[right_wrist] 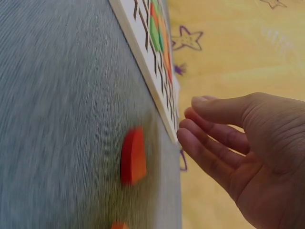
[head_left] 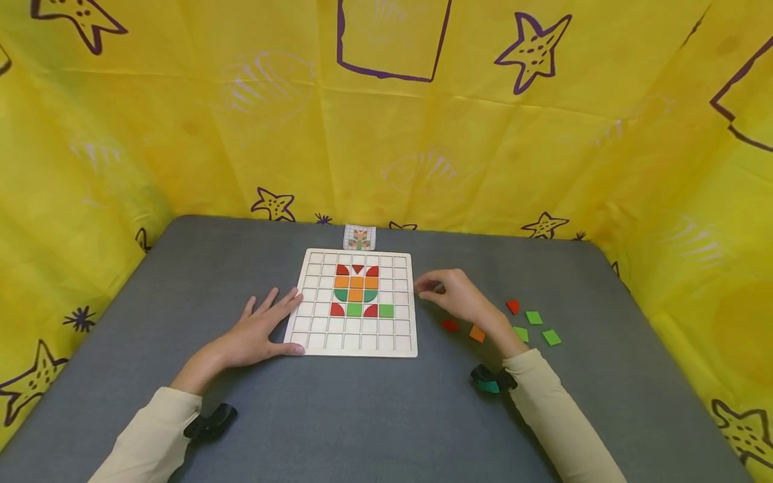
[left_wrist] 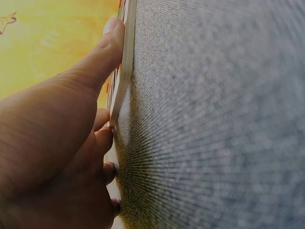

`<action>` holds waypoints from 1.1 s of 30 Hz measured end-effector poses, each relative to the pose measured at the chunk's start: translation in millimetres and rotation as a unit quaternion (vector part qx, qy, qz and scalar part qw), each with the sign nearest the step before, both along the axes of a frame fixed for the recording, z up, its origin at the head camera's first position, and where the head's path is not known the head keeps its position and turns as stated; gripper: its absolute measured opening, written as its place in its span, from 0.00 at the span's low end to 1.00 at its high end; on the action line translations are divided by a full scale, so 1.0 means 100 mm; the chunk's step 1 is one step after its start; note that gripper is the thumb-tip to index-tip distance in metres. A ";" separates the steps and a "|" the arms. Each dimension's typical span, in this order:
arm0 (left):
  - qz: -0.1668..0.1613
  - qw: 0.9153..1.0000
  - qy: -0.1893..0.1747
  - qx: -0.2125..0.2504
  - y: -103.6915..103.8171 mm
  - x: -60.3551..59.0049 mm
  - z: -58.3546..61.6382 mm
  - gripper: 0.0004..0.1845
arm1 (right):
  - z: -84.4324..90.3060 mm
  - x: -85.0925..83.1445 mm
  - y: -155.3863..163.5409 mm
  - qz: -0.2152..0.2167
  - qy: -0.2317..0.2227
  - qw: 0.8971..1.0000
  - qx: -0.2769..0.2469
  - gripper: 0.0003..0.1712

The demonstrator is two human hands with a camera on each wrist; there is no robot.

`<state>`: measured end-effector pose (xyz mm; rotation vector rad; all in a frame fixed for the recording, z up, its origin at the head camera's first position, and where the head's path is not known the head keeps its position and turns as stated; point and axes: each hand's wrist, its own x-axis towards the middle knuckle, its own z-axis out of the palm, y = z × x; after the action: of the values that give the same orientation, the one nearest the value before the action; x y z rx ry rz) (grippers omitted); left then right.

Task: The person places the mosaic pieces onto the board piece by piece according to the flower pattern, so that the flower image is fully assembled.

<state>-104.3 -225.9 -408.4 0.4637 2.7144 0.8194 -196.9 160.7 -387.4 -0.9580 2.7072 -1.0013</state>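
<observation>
A pale wooden grid board (head_left: 398,335) lies in the middle of the grey table (head_left: 362,416). Red, orange and green tiles (head_left: 356,294) fill part of its grid in a flower-like pattern. My left hand (head_left: 279,323) lies flat on the table beside the board's left edge. In the left wrist view its thumb (left_wrist: 102,52) presses against the board's rim (left_wrist: 125,81). My right hand (head_left: 430,288) hovers just off the board's right edge with relaxed fingers (right_wrist: 209,138) and holds nothing. A red tile (right_wrist: 132,155) lies on the table below that hand.
Loose tiles lie right of the board: red (head_left: 449,325), orange (head_left: 477,333), another red (head_left: 512,306) and three green ones (head_left: 533,317). A small picture card (head_left: 359,237) leans at the table's back edge. Yellow starfish-print sheeting (head_left: 181,134) walls in the table.
</observation>
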 end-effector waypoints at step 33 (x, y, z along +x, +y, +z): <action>-0.007 1.000 0.020 -0.006 -0.01 0.00 -0.03 0.55 | -0.06 0.18 1.38 -0.121 0.014 0.993 0.012 0.14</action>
<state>-104.2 -226.7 -411.1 0.5019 2.7468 0.7985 -178.6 298.4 -393.6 -0.6563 2.9036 -0.9960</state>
